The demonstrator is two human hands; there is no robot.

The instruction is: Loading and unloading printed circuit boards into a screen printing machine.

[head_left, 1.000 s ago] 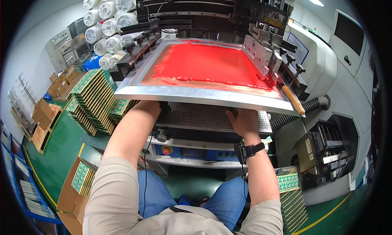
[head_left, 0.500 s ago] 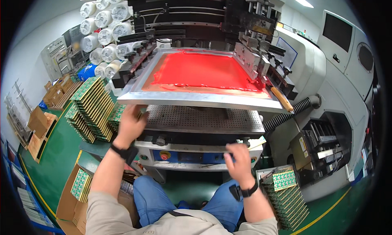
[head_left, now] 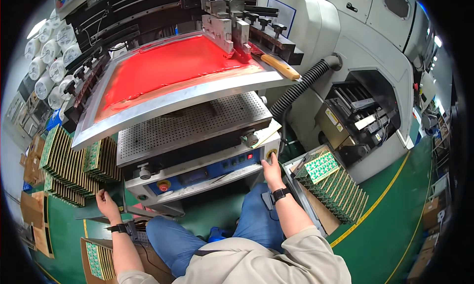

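While the loosely curled left hand (head_left: 106,207) hangs empty, the relaxed right hand (head_left: 272,171) touches a dark round button (head_left: 271,153); jolt the silver metal frame (head_left: 173,103), and that tan wooden-handled tool (head_left: 280,66) could fall!

Yellow lines (head_left: 335,242) cross the green floor (head_left: 390,220) on the right. At far left, a ceiling light (head_left: 37,28) glows near a pale wall (head_left: 19,57), and cardboard boxes (head_left: 33,168) stand nearer.

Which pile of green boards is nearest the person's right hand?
The pile just to the right of the right hand; all the other piles are over on the person's left.
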